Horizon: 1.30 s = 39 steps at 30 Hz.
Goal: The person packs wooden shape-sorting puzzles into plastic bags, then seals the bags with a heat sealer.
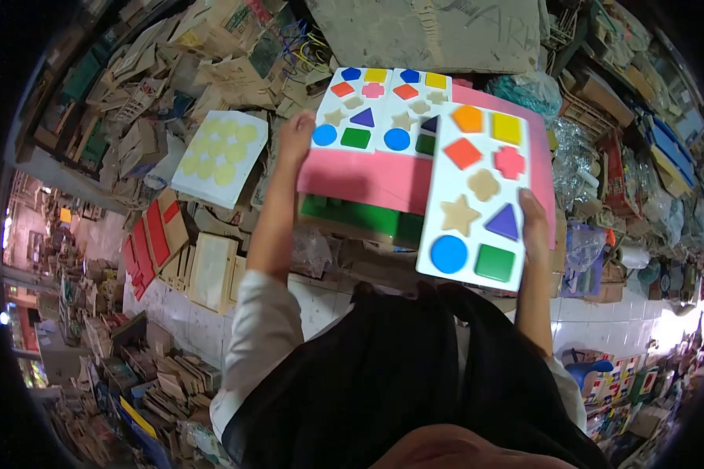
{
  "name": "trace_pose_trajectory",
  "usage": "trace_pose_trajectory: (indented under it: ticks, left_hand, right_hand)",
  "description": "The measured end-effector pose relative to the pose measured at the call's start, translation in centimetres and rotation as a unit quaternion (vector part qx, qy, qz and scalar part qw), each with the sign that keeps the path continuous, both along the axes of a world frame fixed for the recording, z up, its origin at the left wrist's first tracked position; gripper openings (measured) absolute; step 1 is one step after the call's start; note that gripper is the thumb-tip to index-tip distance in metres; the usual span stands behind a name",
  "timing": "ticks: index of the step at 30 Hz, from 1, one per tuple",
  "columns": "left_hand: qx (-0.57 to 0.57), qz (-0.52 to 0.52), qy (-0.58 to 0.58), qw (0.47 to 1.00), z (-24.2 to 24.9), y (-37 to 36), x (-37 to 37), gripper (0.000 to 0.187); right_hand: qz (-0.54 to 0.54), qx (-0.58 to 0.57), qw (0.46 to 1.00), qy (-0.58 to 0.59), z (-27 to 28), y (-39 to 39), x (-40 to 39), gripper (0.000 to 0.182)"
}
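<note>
My right hand [533, 223] grips the right edge of a white shape puzzle board [463, 209], held up and slightly tilted. The board carries coloured pieces, among them an orange pentagon [468, 119], a plain wooden star [460, 216], a blue circle [449, 254] and a green rectangle [494, 263]. Two similar boards, a left one [340, 109] and a middle one [389, 94], lie side by side behind it on a pink surface [360, 176]. My left hand [296, 134] is closed at the left board's outer edge; its fingertips are partly hidden.
A white sheet with pale yellow circles [220, 159] lies at the left. Below it are red strips [149, 242] and wooden frames [213, 270]. A large grey panel [438, 35] stands at the back. Plastic bags [528, 95] and cluttered shelves are at the right.
</note>
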<state>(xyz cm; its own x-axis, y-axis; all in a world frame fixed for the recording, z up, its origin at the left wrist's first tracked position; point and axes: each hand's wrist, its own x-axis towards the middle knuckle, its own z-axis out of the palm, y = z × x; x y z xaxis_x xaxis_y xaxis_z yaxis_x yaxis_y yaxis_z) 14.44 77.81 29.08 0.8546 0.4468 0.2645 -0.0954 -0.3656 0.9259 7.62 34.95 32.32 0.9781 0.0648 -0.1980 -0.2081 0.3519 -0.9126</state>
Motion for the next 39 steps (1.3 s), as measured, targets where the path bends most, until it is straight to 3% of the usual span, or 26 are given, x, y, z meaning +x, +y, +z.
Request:
trace_pose_trajectory:
  ticks: [2, 4, 5, 6, 8, 11, 18, 20, 21, 24, 25, 26, 27, 30, 33, 35, 38, 39]
  left_hand:
    - [0.003, -0.013, 0.085, 0.996, -5.2, 7.4, 8.2, 0.03]
    - [0.033, -0.031, 0.131, 0.99, -4.8, 8.4, 11.4, 0.029]
    - [0.059, -0.03, 0.174, 0.983, -4.9, 8.5, 12.8, 0.028]
    - [-0.002, -0.048, 0.229, 0.972, -4.2, 8.7, 13.7, 0.028]
    - [-0.088, -0.088, 0.233, 0.964, -2.4, 8.3, 14.3, 0.026]
    - [-0.041, -0.124, 0.234, 0.963, -1.4, 8.9, 15.1, 0.023]
    - [0.062, -0.195, 0.303, 0.931, 0.4, 10.5, 18.4, 0.02]
    - [-0.164, -0.247, 0.301, 0.906, 0.8, 9.9, 18.7, 0.02]
    - [-0.195, -0.278, 0.289, 0.895, -0.3, 10.8, 19.7, 0.021]
    - [-0.207, -0.271, 0.254, 0.905, 1.2, 10.3, 17.5, 0.017]
    - [-0.204, -0.272, 0.252, 0.906, 1.7, 10.3, 17.1, 0.017]
    - [-0.208, -0.294, 0.241, 0.901, 2.2, 10.2, 16.7, 0.016]
    - [-0.211, -0.308, 0.23, 0.899, 2.9, 10.5, 15.8, 0.016]
    - [-0.23, -0.345, 0.185, 0.891, 8.2, 3.6, 10.6, 0.014]
    - [-0.226, -0.369, 0.17, 0.885, 11.9, -3.1, 5.6, 0.019]
    - [-0.233, -0.43, 0.177, 0.854, 12.2, -9.8, 5.3, 0.025]
    - [-0.307, -0.46, 0.166, 0.817, 10.2, -24.4, 0.6, 0.032]
    - [-0.319, -0.465, 0.183, 0.805, 9.0, -28.8, 0.1, 0.032]
  right_hand:
    - [-0.046, -0.046, 0.997, -0.032, -0.4, -1.6, -0.4, 0.035]
    - [-0.124, 0.004, 0.992, -0.025, -0.7, -2.1, -1.7, 0.036]
    - [-0.169, -0.032, 0.984, -0.042, -1.1, -2.8, -2.5, 0.037]
    - [-0.212, -0.07, 0.973, -0.058, -2.1, -3.6, -3.5, 0.039]
    - [-0.278, -0.092, 0.954, -0.064, -3.1, -4.2, -5.7, 0.041]
    - [-0.372, -0.077, 0.923, -0.063, -6.3, -7.0, -9.1, 0.041]
    - [-0.514, -0.067, 0.855, -0.031, -7.0, -6.0, -15.3, 0.049]
    - [-0.504, -0.101, 0.855, -0.07, -9.7, -8.4, -17.5, 0.051]
    - [-0.528, -0.13, 0.838, -0.052, -9.5, -7.6, -18.2, 0.051]
    - [-0.581, -0.097, 0.808, -0.006, -8.4, -6.8, -19.9, 0.049]
    - [-0.573, -0.153, 0.805, 0.027, -8.3, -6.9, -21.0, 0.049]
    - [-0.602, -0.089, 0.793, 0.016, -8.4, -7.2, -22.1, 0.049]
    - [-0.598, -0.118, 0.793, 0.014, -10.5, -9.2, -24.3, 0.05]
    - [-0.647, -0.016, 0.761, 0.047, -6.8, -8.1, -26.2, 0.049]
    - [-0.612, -0.004, 0.79, 0.038, -12.6, -15.1, -28.5, 0.045]
    - [-0.618, 0.016, 0.785, 0.03, -12.9, -15.3, -32.0, 0.041]
    - [-0.678, 0.085, 0.73, 0.009, -13.0, -19.8, -34.2, 0.034]
    - [-0.672, 0.143, 0.723, -0.068, -14.6, -22.4, -36.2, 0.032]
